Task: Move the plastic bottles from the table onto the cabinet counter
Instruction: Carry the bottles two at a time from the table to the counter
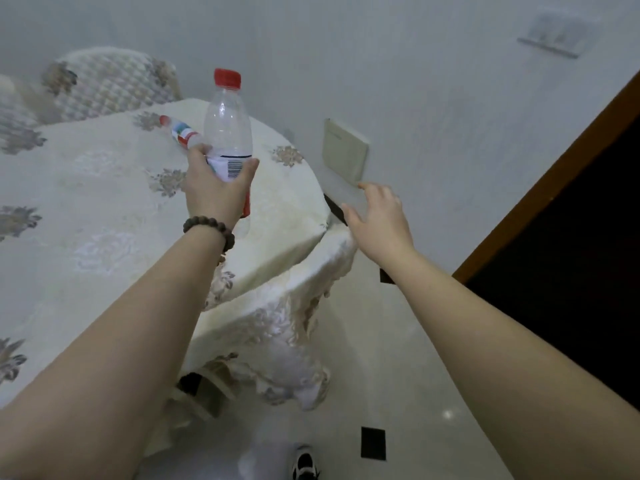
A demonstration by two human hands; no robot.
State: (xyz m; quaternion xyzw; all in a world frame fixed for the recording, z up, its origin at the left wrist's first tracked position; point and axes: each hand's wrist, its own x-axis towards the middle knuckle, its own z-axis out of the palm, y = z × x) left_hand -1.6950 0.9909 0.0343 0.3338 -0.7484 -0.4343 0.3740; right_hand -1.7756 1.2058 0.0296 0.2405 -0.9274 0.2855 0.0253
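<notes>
my left hand (216, 190) is wrapped round the lower body of a clear plastic bottle (228, 133) — red cap on, upright, looks empty — lifted above the table (104, 202). a second bottle (180, 131) lies on its side on the cloth just behind. my right hand (377, 220) hangs spread, holding nothing.

Pale wall (415, 81), glossy tiled floor (398, 358), floral-clothed table (104, 202), quilted chair (110, 81), dark doorway (571, 254).
</notes>
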